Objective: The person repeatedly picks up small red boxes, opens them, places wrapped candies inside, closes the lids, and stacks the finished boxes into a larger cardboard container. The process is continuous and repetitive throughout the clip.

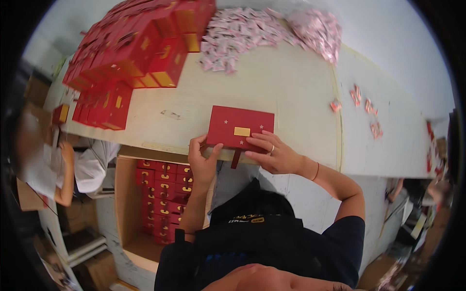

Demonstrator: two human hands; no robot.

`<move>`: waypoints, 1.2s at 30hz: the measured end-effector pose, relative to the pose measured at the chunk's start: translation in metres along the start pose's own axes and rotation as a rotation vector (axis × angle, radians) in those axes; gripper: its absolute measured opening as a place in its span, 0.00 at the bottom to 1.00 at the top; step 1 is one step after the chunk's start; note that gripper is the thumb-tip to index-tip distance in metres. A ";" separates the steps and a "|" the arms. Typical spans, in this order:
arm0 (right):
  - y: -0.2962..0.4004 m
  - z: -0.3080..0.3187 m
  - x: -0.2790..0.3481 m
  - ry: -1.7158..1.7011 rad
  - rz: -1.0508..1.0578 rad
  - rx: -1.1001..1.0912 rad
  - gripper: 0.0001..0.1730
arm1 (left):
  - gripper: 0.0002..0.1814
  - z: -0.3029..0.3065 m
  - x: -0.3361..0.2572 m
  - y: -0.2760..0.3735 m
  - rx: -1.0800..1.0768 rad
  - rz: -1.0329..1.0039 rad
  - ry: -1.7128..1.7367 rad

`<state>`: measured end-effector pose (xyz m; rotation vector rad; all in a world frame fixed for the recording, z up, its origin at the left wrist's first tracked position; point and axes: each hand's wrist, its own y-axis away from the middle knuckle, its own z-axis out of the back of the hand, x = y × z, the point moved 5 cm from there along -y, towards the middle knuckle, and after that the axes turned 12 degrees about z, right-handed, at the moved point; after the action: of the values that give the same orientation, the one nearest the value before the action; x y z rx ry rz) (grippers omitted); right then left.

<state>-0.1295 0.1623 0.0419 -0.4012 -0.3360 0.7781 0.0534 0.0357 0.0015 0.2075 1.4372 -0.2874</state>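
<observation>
A red box (233, 122) with small stars, a gold plate and a dark red ribbon tab (236, 159) rests at the table's near edge in front of me. My left hand (203, 158) grips its near left corner, thumb against the front edge. Across the lid's near right part lie the spread fingers of my right hand (271, 151), which wears a ring. The ribbon tab hangs down from the front edge between my two hands. The box's contents are hidden.
Stacked red boxes (120, 47) stand at the back left, beside a heap of pink-and-white packets (244, 32) and a filled plastic bag (320, 31). Several small packets (370, 107) lie at right. A carton (127, 203) of red boxes sits below the table. A person (47, 167) is at far left.
</observation>
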 end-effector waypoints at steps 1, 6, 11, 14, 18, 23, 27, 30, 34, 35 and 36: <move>0.005 0.001 0.001 -0.093 -0.047 -0.048 0.46 | 0.16 -0.004 0.010 0.002 -0.009 0.024 0.040; 0.045 0.000 -0.023 -0.428 -0.646 -0.690 0.54 | 0.15 -0.010 0.026 0.004 -0.058 0.060 -0.125; 0.039 -0.001 -0.015 -0.292 -0.627 -0.557 0.51 | 0.16 -0.009 0.003 -0.005 -0.061 0.304 0.386; 0.056 0.009 -0.015 -0.354 -0.566 -0.900 0.26 | 0.13 -0.007 -0.047 -0.009 0.007 0.257 0.451; 0.013 0.029 -0.008 -0.313 -0.426 -0.759 0.09 | 0.12 0.019 -0.064 -0.035 0.261 0.224 0.494; -0.053 0.019 -0.020 -0.244 -0.336 -0.491 0.11 | 0.17 0.014 -0.080 -0.056 0.320 0.248 0.658; -0.092 -0.012 -0.049 -0.150 -0.292 -0.052 0.12 | 0.20 0.012 -0.076 -0.076 0.484 0.284 0.758; -0.099 -0.024 -0.057 -0.142 -0.317 0.105 0.11 | 0.25 0.008 -0.078 -0.086 0.465 0.258 0.791; -0.084 0.002 -0.051 -0.212 -0.152 -0.376 0.09 | 0.40 0.009 -0.067 -0.094 0.398 0.140 0.682; -0.075 0.014 -0.046 -0.219 -0.186 -0.468 0.08 | 0.40 0.010 -0.068 -0.093 0.394 0.068 0.618; -0.064 0.030 -0.039 -0.218 -0.223 -0.559 0.08 | 0.41 0.007 -0.074 -0.090 0.396 -0.004 0.558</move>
<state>-0.1298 0.0995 0.0921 -0.7898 -0.7963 0.4996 0.0239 -0.0464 0.0784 0.6466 1.9211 -0.5472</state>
